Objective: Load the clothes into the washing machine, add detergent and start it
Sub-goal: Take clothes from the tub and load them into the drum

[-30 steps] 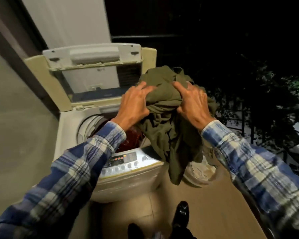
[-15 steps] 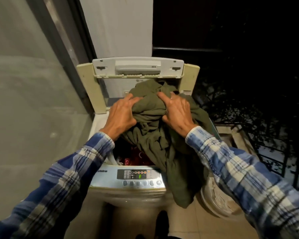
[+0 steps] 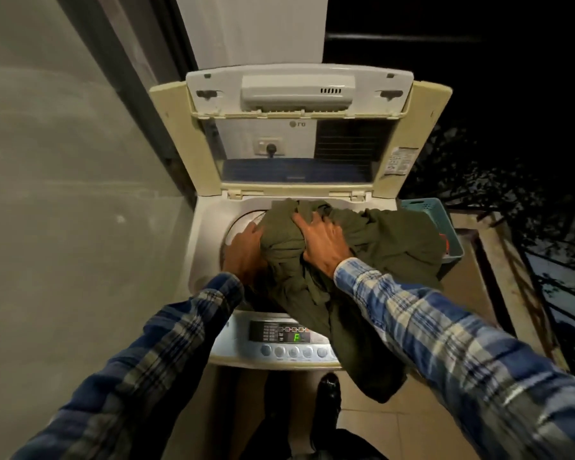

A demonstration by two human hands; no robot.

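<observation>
I load the garment point(image 3: 389, 247) into the washer point(image 3: 206, 227): right hand point(image 3: 322, 244) clutches a bunched fold, left hand point(image 3: 246, 250) lies against its side, grip unclear. It sits over the drum point(image 3: 243, 220), 1 end draping the panel point(image 3: 279, 340); tucking that comes next.

Left, grey wall point(image 3: 47, 194); behind, white pillar point(image 3: 256, 28); beige tiled floor point(image 3: 379, 433); right, dark railing point(image 3: 551, 277).

The tiled floor point(image 3: 372, 433) carries a top-loading washing machine point(image 3: 206, 254) with its lid raised, a teal laundry basket point(image 3: 445, 227) just right of it, and a black shoe point(image 3: 329, 390) in front.
</observation>
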